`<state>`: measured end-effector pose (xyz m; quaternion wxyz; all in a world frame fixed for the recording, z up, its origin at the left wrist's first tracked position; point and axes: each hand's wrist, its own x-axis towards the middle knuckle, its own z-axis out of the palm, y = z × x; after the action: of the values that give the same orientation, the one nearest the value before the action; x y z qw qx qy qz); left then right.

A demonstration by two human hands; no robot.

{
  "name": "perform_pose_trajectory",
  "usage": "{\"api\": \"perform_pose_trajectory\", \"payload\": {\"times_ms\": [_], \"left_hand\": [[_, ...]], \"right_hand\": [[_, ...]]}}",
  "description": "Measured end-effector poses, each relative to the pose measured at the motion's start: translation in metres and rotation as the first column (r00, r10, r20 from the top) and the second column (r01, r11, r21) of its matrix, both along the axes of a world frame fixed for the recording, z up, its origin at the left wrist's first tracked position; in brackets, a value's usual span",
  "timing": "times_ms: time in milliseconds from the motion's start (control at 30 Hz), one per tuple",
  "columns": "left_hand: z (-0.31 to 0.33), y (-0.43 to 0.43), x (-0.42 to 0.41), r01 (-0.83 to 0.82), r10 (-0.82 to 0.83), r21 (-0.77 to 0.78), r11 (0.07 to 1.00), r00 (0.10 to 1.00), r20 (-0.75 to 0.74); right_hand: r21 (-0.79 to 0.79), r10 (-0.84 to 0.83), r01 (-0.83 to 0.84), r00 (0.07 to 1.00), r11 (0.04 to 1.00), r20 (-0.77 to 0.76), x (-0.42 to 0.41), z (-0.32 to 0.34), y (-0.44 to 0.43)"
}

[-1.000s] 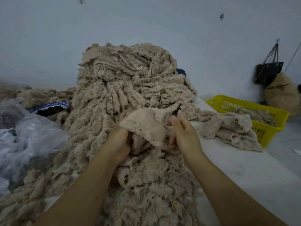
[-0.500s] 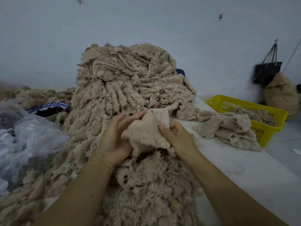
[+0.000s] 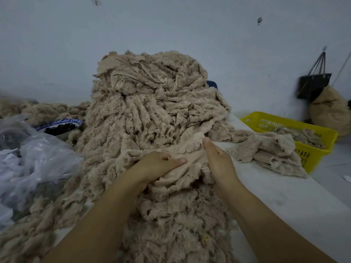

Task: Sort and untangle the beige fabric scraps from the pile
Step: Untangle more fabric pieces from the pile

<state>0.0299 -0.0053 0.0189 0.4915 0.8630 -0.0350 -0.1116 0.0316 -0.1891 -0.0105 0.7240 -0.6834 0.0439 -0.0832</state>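
A tall pile of fuzzy beige fabric scraps (image 3: 144,111) fills the middle of the white table (image 3: 284,202) and spills toward me. On its lower slope lies one smoother beige scrap (image 3: 182,171), held between both hands. My left hand (image 3: 157,166) grips its left side, thumb lying across the top. My right hand (image 3: 218,160) pinches the scrap's upper right edge, with its fingers tucked into the cloth. A small stack of sorted beige scraps (image 3: 266,150) lies to the right on the table.
A yellow plastic basket (image 3: 311,147) with more scraps sits past the table's right edge. Crumpled clear plastic bags (image 3: 32,164) and a blue-rimmed bowl (image 3: 60,126) of dark items lie left. A black bag (image 3: 313,86) hangs on the wall above a beige sack (image 3: 330,111).
The scrap was held up and bunched between the hands; now it is lowered and spread flatter on the pile. My right hand has moved to its upper right edge.
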Motion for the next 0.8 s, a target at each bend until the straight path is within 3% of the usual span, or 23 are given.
{"api": "perform_pose_trajectory", "payload": {"times_ms": [133,367,500,600,700,733,800], "left_hand": [[-0.002,0.0,-0.001,-0.044,0.037,0.083,0.996,0.996,0.084],[-0.003,-0.019,-0.006,0.06,-0.07,0.038,0.997,0.932,0.356],[-0.01,-0.021,-0.003,-0.024,0.082,-0.133,0.991,0.886,0.456],[-0.011,-0.018,0.0,-0.098,0.145,-0.121,0.988,0.862,0.486],[-0.016,-0.011,0.007,-0.221,0.33,-0.329,0.918,0.886,0.325],[-0.017,-0.006,0.012,-0.299,0.427,-0.474,0.828,0.885,0.187],[-0.017,0.01,0.022,-0.451,0.529,-0.72,0.527,0.837,-0.137]], "right_hand": [[0.023,0.006,-0.004,0.998,1.0,-0.067,0.003,0.001,0.0],[-0.175,0.173,-0.169,0.985,0.97,0.008,-0.006,0.0,0.01],[-0.282,0.255,-0.236,0.966,0.93,0.033,-0.015,0.005,0.013],[-0.401,0.299,-0.239,0.95,0.884,0.092,-0.015,0.005,0.014],[-0.51,0.342,-0.214,0.924,0.833,0.172,-0.014,0.003,0.014],[-0.504,0.347,-0.214,0.92,0.837,0.185,-0.015,0.004,0.014],[-0.415,0.311,-0.21,0.931,0.885,0.193,-0.015,0.01,0.011]]}}
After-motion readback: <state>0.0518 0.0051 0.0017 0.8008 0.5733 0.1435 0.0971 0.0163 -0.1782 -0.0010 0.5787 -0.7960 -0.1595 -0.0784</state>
